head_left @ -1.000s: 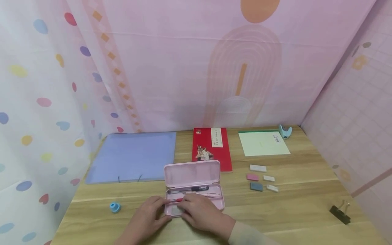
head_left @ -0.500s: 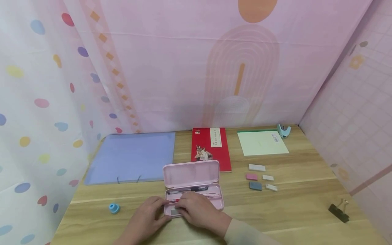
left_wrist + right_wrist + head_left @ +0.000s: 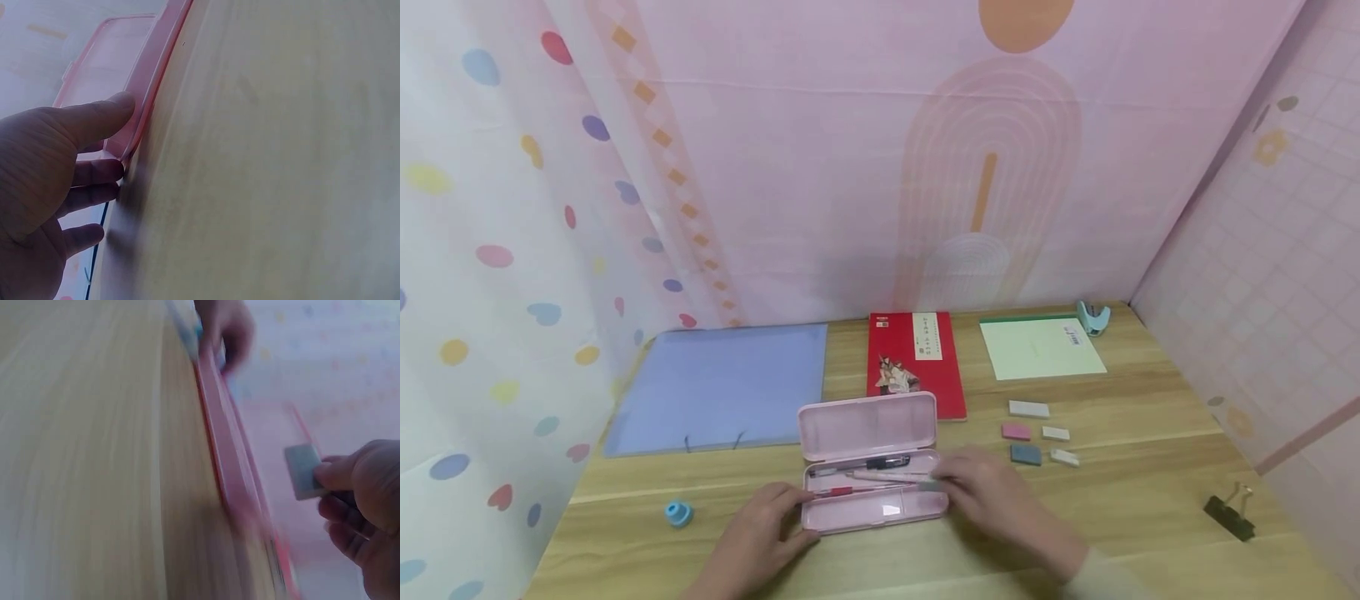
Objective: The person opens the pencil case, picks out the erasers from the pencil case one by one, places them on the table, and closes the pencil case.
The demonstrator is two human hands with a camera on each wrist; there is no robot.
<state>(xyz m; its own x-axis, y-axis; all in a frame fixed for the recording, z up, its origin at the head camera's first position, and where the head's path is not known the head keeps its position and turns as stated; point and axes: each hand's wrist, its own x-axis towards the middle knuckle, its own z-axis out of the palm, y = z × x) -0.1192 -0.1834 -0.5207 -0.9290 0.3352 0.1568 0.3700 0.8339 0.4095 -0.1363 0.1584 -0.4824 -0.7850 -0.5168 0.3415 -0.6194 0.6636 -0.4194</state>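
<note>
An open pink pencil case [image 3: 868,427] stands at the front middle of the table, its lid tilted up at the back. Inside lie a black pen [image 3: 887,462], a red pen [image 3: 840,492] and a pale slim pen [image 3: 887,477]. My left hand [image 3: 758,531] holds the case's left end, thumb at the front corner and fingers at the side. Over the case's right end, my right hand [image 3: 1000,504] pinches a small grey-green eraser [image 3: 302,469] between thumb and fingers. The right wrist view is blurred.
Several erasers, among them a pink eraser [image 3: 1016,431], lie right of the case. Behind are a blue folder [image 3: 722,387], a red book [image 3: 951,383], a pale green notebook [image 3: 1041,350] and a hole punch [image 3: 1093,318]. A binder clip [image 3: 1228,518] and a blue sharpener-like piece [image 3: 678,513] flank the case.
My right hand has moved from the case's front compartment to its right end, carrying the eraser out. My left hand has stayed on the left end.
</note>
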